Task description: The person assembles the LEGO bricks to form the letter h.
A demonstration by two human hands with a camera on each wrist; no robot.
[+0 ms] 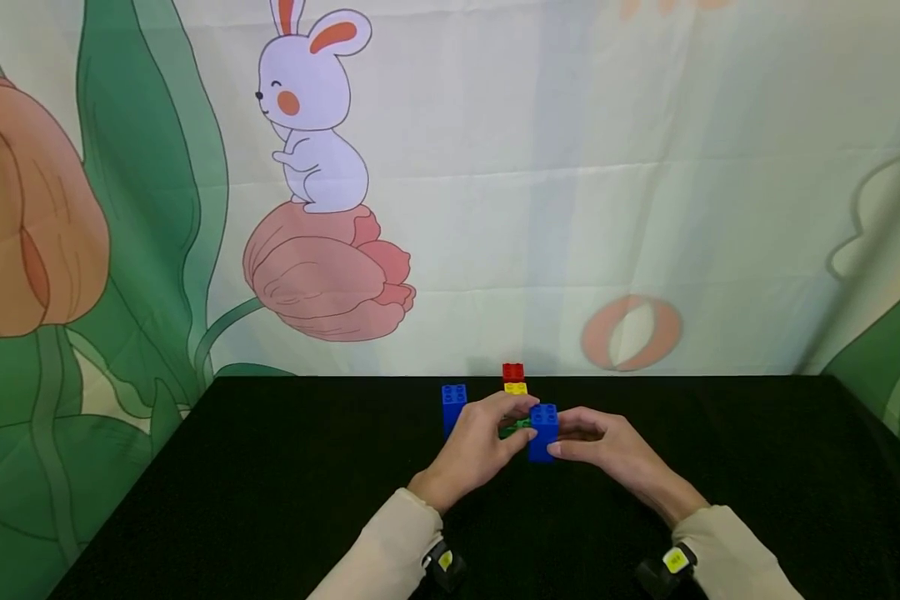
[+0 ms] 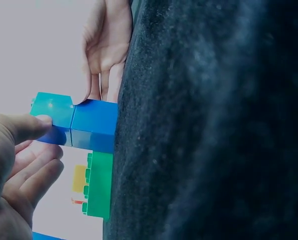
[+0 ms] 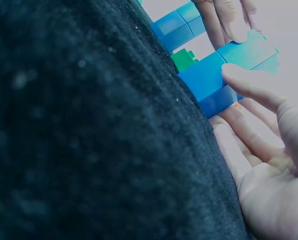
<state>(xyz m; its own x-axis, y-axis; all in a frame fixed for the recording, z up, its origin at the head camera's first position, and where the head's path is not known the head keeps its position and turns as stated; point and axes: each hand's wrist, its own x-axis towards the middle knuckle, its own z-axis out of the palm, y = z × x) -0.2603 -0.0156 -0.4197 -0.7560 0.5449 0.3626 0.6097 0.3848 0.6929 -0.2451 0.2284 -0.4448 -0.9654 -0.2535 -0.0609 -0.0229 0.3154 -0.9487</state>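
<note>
Two blue toy bricks [image 1: 543, 442] stand stacked upright on the black cloth, studs up. The upper blue brick [image 2: 58, 112] is pinched between thumb and fingers of my left hand [image 1: 476, 437]. From the other side my right hand [image 1: 615, 446] grips the stack, its thumb near the seam on the lower blue brick [image 3: 204, 75]. A green toy brick [image 2: 99, 185] lies on the cloth beside the stack, partly hidden behind my left hand in the head view. To the left stands another blue stack [image 1: 453, 404], its lower part covered by that hand.
Behind the hands are a yellow brick [image 1: 516, 388] and a red brick [image 1: 513, 372], near the far edge of the black-covered table [image 1: 270, 500]. A printed fabric backdrop [image 1: 495, 208] with a rabbit and flowers hangs just behind the table.
</note>
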